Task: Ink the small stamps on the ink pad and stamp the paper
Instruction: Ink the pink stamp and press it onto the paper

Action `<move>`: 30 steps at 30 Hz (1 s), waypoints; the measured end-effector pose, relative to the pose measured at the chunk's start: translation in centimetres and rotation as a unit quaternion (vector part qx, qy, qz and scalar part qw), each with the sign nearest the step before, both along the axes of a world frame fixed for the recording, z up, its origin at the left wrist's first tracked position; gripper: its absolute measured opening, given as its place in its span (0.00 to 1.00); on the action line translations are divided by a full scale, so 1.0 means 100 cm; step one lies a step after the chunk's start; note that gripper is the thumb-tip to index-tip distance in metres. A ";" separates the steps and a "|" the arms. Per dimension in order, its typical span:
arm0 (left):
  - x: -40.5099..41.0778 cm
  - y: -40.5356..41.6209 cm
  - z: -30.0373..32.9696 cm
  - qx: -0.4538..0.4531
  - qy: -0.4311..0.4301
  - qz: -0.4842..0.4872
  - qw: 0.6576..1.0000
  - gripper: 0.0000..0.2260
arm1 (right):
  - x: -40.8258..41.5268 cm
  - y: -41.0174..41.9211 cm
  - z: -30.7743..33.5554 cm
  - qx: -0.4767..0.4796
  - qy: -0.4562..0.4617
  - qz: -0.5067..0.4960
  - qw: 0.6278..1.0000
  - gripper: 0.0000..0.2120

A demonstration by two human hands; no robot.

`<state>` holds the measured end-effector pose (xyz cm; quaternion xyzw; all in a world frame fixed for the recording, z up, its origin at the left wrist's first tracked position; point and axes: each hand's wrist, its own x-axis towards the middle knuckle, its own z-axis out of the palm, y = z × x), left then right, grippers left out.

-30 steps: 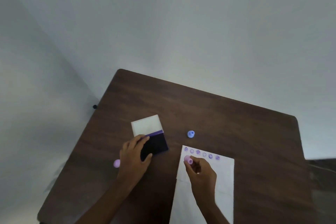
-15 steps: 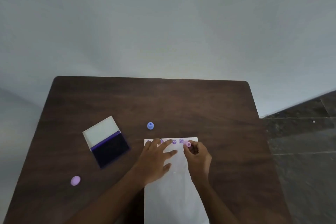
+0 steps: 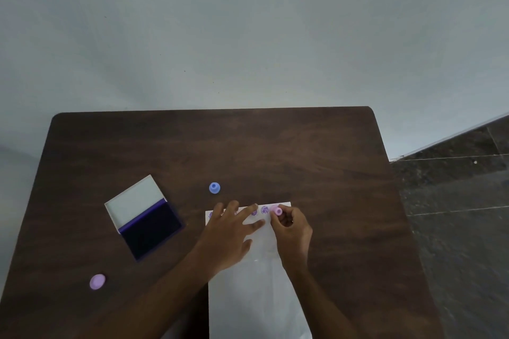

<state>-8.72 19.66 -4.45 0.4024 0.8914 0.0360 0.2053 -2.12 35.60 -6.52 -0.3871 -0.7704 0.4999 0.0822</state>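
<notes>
A white sheet of paper [image 3: 259, 289] lies on the dark wooden table [image 3: 275, 151], with a row of purple stamp marks [image 3: 265, 210] along its far edge. My right hand [image 3: 292, 228] pinches a small pink stamp [image 3: 277, 210] held down on the paper's far right corner. My left hand [image 3: 231, 231] lies flat on the paper with fingers spread, covering part of the row. The open ink pad [image 3: 148, 228], dark purple with a white lid, sits to the left. A blue stamp [image 3: 214, 188] stands beyond the paper.
A pale purple round cap or stamp [image 3: 97, 281] lies near the table's front left. A plain wall rises behind the table. To the right of the table's edge is dark tiled floor [image 3: 454, 201].
My left hand left the ink pad and came to rest flat on the paper. My right hand carried the pink stamp along the row to the paper's far right corner. The camera view swung.
</notes>
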 end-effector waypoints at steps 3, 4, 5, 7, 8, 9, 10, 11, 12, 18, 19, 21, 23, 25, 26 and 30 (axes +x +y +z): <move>0.001 0.000 0.003 0.000 0.006 -0.001 1.000 0.27 | 0.000 0.001 -0.005 0.008 0.000 0.010 1.000 0.04; 0.001 0.000 0.003 -0.001 0.007 -0.001 1.000 0.27 | 0.001 0.001 -0.007 0.011 0.002 0.013 1.000 0.04; 0.001 0.000 0.004 -0.001 0.006 -0.001 1.000 0.28 | 0.001 0.001 -0.009 0.014 0.004 0.015 1.000 0.04; 0.002 0.000 0.005 -0.002 0.007 0.002 1.000 0.28 | 0.001 0.002 -0.010 0.011 0.006 0.012 1.000 0.04; 0.002 0.000 0.004 -0.002 0.006 0.004 1.000 0.28 | 0.001 0.001 -0.011 0.010 0.007 0.010 1.000 0.05; 0.002 0.000 0.004 -0.003 0.005 0.005 1.000 0.28 | 0.001 0.001 -0.011 0.011 0.006 0.009 1.000 0.05; 0.002 0.000 0.004 -0.004 0.004 0.006 1.000 0.29 | 0.000 0.001 -0.011 0.011 0.005 0.009 1.000 0.05; 0.002 0.000 0.004 -0.004 0.002 0.006 1.000 0.29 | 0.000 0.001 -0.011 0.013 0.004 0.010 1.000 0.05; 0.002 0.000 0.004 -0.003 0.000 0.007 1.000 0.29 | 0.000 0.001 -0.011 0.015 0.004 0.011 1.000 0.05; 0.002 0.001 0.005 0.000 0.000 0.007 1.000 0.29 | -0.001 0.001 -0.008 -0.001 0.002 0.003 1.000 0.05; 0.002 0.001 0.005 0.001 0.000 0.007 1.000 0.29 | -0.001 0.000 -0.008 -0.004 0.000 0.001 1.000 0.05; 0.002 0.001 0.006 0.003 0.001 0.006 1.000 0.29 | -0.002 0.000 -0.006 -0.001 -0.010 0.005 1.000 0.06; 0.002 0.000 0.007 0.004 0.002 0.004 1.000 0.28 | -0.004 0.000 -0.003 0.004 -0.013 0.012 1.000 0.05; 0.002 0.000 0.007 0.003 0.001 0.003 1.000 0.28 | -0.007 -0.001 0.000 0.006 -0.005 0.015 1.000 0.07; 0.002 0.000 0.006 0.004 -0.001 0.004 1.000 0.28 | -0.007 -0.001 0.000 0.004 -0.004 0.017 1.000 0.08; 0.002 0.000 0.005 0.005 0.003 0.002 1.000 0.28 | -0.009 0.001 0.000 -0.012 -0.015 0.032 0.999 0.05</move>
